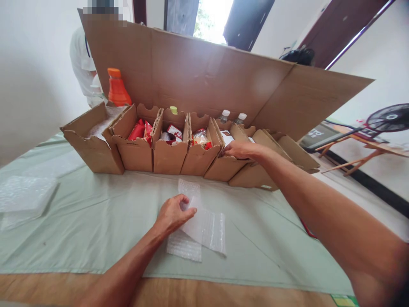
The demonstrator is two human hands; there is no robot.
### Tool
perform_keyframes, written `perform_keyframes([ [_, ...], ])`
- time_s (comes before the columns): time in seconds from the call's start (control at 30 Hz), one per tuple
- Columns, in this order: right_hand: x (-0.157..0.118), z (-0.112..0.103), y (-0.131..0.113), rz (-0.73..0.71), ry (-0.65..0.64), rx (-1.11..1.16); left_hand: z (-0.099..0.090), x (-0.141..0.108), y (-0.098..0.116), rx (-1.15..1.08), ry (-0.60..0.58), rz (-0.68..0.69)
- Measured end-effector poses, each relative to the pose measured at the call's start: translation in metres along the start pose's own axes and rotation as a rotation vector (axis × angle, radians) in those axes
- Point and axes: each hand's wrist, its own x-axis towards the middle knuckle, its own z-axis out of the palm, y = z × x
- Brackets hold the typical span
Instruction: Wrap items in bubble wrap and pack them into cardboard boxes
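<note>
The right hand [240, 149] is partly hidden inside 1 cardboard box [222, 169].

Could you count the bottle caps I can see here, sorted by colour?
Orange cap: 1
Yellow-green cap: 1
White caps: 2
Total: 4 caps
</note>
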Motion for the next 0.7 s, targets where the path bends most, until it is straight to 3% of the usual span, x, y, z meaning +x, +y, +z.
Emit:
perform_keyframes([
  [0.07,-0.032,-0.021,0.005,0.105,0.15,-0.017,0.002,0.002,-0.004,-0.04,0.013,-0.009],
  [0.13,-0.073,-0.031,0.005,0.155,0.401,-0.003,0.002,0.004,-0.008,-0.117,0.017,-0.031],
  [0.2,-0.113,-0.015,-0.004,0.066,0.737,0.128,-0.001,0.007,-0.008,-0.22,0.003,-0.061],
  [0.27,-0.144,0.028,-0.023,-0.117,0.92,0.201,-0.006,0.008,-0.003,-0.327,-0.039,-0.091],
  [0.33,-0.162,0.082,-0.046,-0.356,0.734,0.141,-0.011,0.007,0.002,-0.411,-0.095,-0.103],
  [0.37,-0.167,0.105,-0.056,-0.502,0.547,0.094,-0.013,0.006,0.005,-0.44,-0.12,-0.102],
  [0.43,-0.169,0.129,-0.069,-0.714,0.227,0.058,-0.015,0.004,0.006,-0.467,-0.147,-0.091],
  [0.47,-0.167,0.128,-0.07,-0.733,0.155,0.082,-0.015,0.004,0.006,-0.468,-0.142,-0.085],
  [0.53,-0.155,0.101,-0.063,-0.61,0.212,0.192,-0.012,0.004,0.002,-0.456,-0.109,-0.082],
  [0.6,-0.128,0.056,-0.053,-0.396,0.363,0.262,-0.01,0.005,-0.001,-0.439,-0.066,-0.083],
  [0.67,-0.086,0.012,-0.046,-0.26,0.386,0.135,-0.011,0.006,-0.002,-0.424,-0.037,-0.079],
  [0.7,-0.061,-0.004,-0.046,-0.218,0.324,0.005,-0.013,0.006,-0.002,-0.415,-0.028,-0.078],
])
